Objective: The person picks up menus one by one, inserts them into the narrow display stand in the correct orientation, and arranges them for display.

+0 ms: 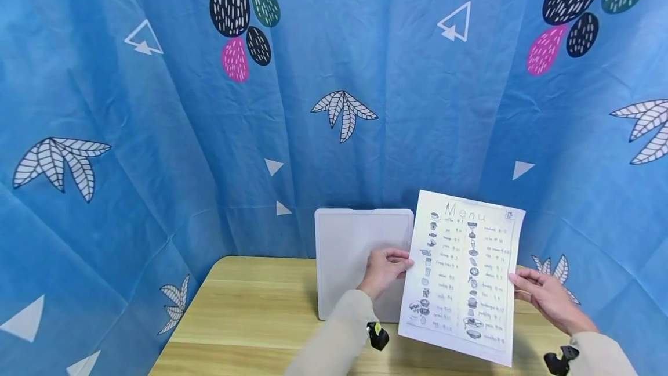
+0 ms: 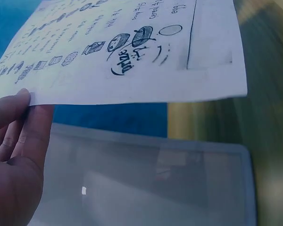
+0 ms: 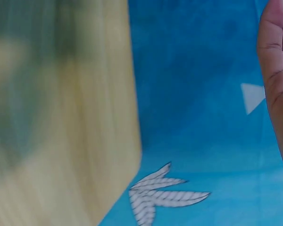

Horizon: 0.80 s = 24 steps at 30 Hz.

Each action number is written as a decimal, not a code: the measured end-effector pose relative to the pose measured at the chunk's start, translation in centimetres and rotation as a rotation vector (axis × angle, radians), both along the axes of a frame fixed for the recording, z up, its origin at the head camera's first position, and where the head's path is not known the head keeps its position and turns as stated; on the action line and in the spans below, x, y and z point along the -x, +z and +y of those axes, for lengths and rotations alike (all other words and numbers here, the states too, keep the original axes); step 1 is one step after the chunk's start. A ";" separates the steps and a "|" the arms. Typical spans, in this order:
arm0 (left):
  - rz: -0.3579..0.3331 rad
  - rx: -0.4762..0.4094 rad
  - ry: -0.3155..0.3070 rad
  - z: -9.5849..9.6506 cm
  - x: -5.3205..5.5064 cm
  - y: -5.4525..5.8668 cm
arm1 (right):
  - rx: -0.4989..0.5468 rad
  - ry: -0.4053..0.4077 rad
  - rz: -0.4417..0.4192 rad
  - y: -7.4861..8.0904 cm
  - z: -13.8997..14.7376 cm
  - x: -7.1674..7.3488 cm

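Note:
A white paper menu (image 1: 461, 277), headed "Menu" and covered with two columns of small drawings and prices, is held up over the table, slightly tilted. My left hand (image 1: 386, 270) pinches its left edge between thumb and fingers; in the left wrist view the thumb (image 2: 22, 98) lies on the printed face. At the opposite edge my right hand (image 1: 545, 295) pinches the sheet about halfway down. Behind the paper and my left hand stands a white rectangular board (image 1: 347, 242), upright with a raised rim, its right part hidden. Only part of my right hand (image 3: 278, 70) shows in the right wrist view.
The light wooden table (image 1: 250, 300) has rounded corners and extends to the left of the board. A blue curtain (image 1: 334, 173) with leaf, drop and triangle prints hangs around the back and sides, close behind the table's far edge.

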<state>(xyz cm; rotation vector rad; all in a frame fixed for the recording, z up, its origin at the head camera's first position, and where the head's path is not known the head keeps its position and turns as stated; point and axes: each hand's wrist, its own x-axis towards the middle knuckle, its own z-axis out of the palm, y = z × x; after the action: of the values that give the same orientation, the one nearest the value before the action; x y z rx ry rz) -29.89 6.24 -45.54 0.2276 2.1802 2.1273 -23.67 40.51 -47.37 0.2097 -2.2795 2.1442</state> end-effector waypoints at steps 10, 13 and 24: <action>0.080 -0.011 -0.037 -4.0 1.4 2.1 | -0.340 0.007 0.051 4.4 -2.6 1.6; 0.101 -0.005 -0.033 -5.8 1.7 2.8 | -0.380 0.046 0.082 5.5 -3.8 2.3; 0.105 0.072 0.002 -10.4 2.8 5.4 | -0.401 0.151 0.135 9.4 -7.6 4.6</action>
<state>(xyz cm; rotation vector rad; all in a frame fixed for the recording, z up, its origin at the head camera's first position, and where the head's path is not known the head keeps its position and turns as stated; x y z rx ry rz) -32.69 -4.12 -40.12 0.3387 2.3093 2.0784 -28.24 32.95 -37.99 0.5256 -2.6590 1.6401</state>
